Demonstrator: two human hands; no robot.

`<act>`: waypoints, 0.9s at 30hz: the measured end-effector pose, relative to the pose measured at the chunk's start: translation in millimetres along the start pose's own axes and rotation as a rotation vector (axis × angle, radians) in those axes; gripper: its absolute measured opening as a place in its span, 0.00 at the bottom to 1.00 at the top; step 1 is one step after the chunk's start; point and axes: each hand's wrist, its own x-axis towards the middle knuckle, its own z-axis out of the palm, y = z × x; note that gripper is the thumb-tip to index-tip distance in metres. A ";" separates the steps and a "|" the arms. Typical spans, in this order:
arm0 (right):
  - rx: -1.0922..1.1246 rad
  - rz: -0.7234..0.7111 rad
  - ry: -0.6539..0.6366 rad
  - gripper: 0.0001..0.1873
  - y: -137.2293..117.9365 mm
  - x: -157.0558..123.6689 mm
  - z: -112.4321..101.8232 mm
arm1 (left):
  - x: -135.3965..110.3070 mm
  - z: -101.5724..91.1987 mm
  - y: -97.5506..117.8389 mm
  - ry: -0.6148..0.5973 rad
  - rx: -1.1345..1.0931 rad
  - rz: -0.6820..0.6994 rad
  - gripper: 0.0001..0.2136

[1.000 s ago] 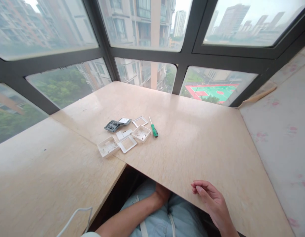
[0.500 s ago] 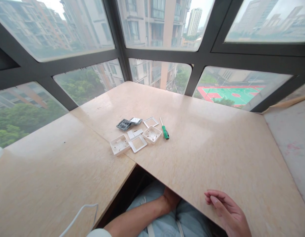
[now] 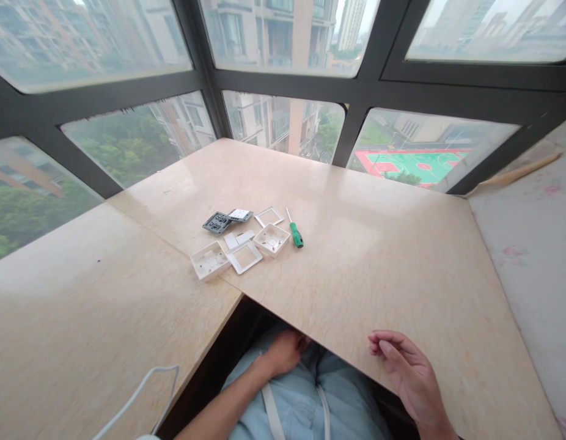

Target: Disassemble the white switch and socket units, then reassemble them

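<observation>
A person's left hand [image 3: 286, 351] lies at the lap, its grip impossible to tell, while the right hand [image 3: 409, 373], half-open and apparently empty, idles at the near edge of a beige marbled tabletop [image 3: 402, 256]; handling any part would call for a forward reach. Beyond, two shallow white plastic boxes [image 3: 210, 261] show only tiny, unidentifiable dark spots inside, with a green-handled metal screwdriver [image 3: 296, 236] beside one and overlapping square grey plates [image 3: 216, 223] behind.

Ahead of our left hand [image 3: 285, 351] and right hand [image 3: 407, 371], a marble-patterned countertop [image 3: 402, 263] runs to dark-framed corner windows [image 3: 283, 122], through which we get pale, hazy daylight; to the right of our right hand, we have a pink-flowered wall [image 3: 521, 263].
</observation>
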 end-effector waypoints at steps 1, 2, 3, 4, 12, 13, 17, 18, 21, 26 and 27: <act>0.004 0.002 0.000 0.16 0.2 0.0 -0.2 | -4.5 -4.9 0.4 0.013 -0.007 -0.018 0.17; 0.009 0.002 -0.001 0.15 0.3 0.1 -0.2 | -8.9 -9.4 0.3 0.022 -0.012 -0.038 0.17; 0.013 0.003 -0.003 0.15 0.2 0.2 0.0 | -13.2 -13.4 -0.1 0.025 -0.017 -0.059 0.17; 0.017 0.003 -0.004 0.15 0.0 0.3 0.4 | -17.5 -16.9 -0.8 0.021 -0.024 -0.080 0.16; 0.003 -0.009 -0.012 0.15 -2.6 -1.0 3.1 | -50.3 -40.9 12.4 0.004 -0.224 -0.157 0.12; -0.001 -0.011 -0.011 0.15 -2.4 -1.1 3.1 | -53.4 -45.9 17.3 0.023 -0.257 -0.146 0.13; -0.011 -0.018 -0.008 0.16 -0.5 -0.9 2.7 | -63.1 -69.3 34.2 0.103 -0.211 -0.042 0.14; -0.014 -0.019 -0.007 0.16 -0.1 -0.7 2.6 | -65.2 -75.2 36.8 0.135 -0.160 -0.013 0.14; -0.021 -0.023 -0.005 0.16 0.6 -0.2 2.4 | -71.5 -91.0 40.2 0.248 0.027 0.047 0.16; -0.012 -0.015 0.001 0.17 -1.1 0.0 3.7 | -84.6 -109.8 38.6 0.339 0.160 0.066 0.15; -0.011 -0.013 0.003 0.17 -1.7 -0.1 4.0 | -87.3 -112.3 37.2 0.352 0.150 0.072 0.12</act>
